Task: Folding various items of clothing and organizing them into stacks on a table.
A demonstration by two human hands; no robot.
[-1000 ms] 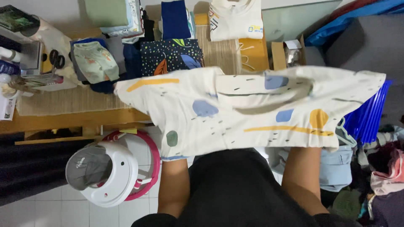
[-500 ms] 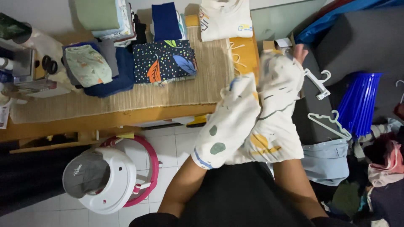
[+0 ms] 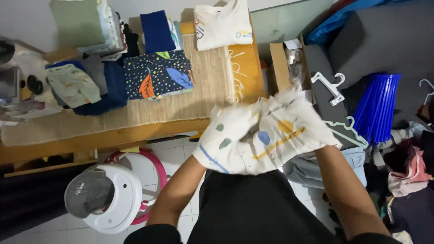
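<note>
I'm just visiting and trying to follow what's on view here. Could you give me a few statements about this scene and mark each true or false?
1. Both hands are hidden inside the white patterned garment. True: the left hand and the right hand are covered by it.
2. The garment lies spread flat on the table. False: it is bunched up in the air in front of the table.
3. A dark folded cloth with leaf prints lies on the table. True.
4. The white hanger is in the right hand. False: it lies apart, near the blue pleated thing.
</note>
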